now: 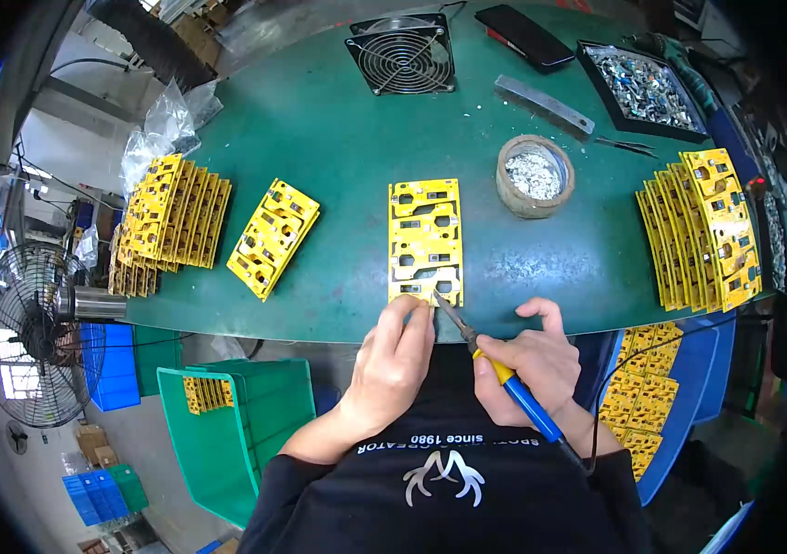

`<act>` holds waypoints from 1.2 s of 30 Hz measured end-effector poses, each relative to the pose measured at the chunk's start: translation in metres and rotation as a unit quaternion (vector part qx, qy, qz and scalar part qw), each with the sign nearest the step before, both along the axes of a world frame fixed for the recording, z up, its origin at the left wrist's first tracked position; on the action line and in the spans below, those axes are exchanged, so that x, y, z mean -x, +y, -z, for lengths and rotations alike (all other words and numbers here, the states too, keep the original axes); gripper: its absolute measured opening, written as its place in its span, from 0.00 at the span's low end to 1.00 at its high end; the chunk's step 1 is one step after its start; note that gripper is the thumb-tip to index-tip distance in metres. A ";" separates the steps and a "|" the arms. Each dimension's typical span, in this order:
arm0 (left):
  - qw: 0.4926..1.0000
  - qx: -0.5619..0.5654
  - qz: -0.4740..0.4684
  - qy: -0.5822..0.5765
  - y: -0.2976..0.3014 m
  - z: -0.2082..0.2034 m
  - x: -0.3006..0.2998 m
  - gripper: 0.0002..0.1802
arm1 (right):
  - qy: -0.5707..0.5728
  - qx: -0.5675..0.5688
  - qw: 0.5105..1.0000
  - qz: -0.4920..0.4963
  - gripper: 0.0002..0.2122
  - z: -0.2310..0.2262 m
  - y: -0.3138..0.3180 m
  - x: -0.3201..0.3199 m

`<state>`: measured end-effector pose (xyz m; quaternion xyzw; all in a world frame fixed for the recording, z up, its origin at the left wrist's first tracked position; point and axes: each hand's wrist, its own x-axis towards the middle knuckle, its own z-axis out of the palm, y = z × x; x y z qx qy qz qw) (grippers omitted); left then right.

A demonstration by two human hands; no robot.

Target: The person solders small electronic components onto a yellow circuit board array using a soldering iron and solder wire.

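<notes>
"So, where's the board being worked on?"

"The board (pixel 425 242) lies flat on the table (pixel 329 263), in front of the person, its near edge by the table's rim."

"And the hands?"

"The right hand (pixel 537 362) grasps the iron (pixel 515 390) like a pen, tip slanting to the board's near end. The left hand (pixel 390 366) has its fingertips drawn together at that edge; I can't tell if they pinch the edge itself or some small part."

"How would you do it well?"

"I'd brace the board so it can't slide, and bring the tip in lightly at that same slant. Those left fingers sit very close to the tip, so I'd keep them clear of the hot end. I'd also hold the iron steady on one spot, off the neighbouring parts. Whether it touches yet, I can't be sure."

"Any writing?"

"White lettering on the black shirt (pixel 357 503), upside down from here, beside an antler-like emblem (pixel 444 478). Any marks on the board are too small to read."
</notes>
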<state>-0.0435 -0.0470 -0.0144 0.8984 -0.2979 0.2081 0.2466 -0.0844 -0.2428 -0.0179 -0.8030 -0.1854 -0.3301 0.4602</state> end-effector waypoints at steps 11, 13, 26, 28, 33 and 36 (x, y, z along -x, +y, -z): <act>1.000 -0.015 -0.002 0.001 0.004 0.005 0.000 0.16 | 0.001 0.004 1.000 -0.005 0.13 -0.001 0.003 0.000; 0.999 -0.023 -0.015 0.017 0.004 0.004 0.001 0.17 | 0.004 0.006 1.000 -0.004 0.13 -0.001 0.002 0.001; 0.989 -0.119 0.062 0.065 0.021 -0.012 -0.010 0.33 | 0.014 0.011 1.000 0.001 0.12 0.002 0.003 0.003; 0.988 -0.122 0.067 0.069 0.021 -0.014 -0.012 0.33 | 0.005 0.006 1.000 0.009 0.12 0.000 0.001 0.002; 0.988 -0.125 0.068 0.062 0.024 -0.012 -0.012 0.33 | -0.006 0.000 0.999 0.054 0.13 -0.001 -0.012 -0.001; 0.987 -0.129 0.067 0.063 0.023 -0.011 -0.013 0.33 | -0.018 0.005 0.993 0.118 0.12 -0.004 -0.025 -0.004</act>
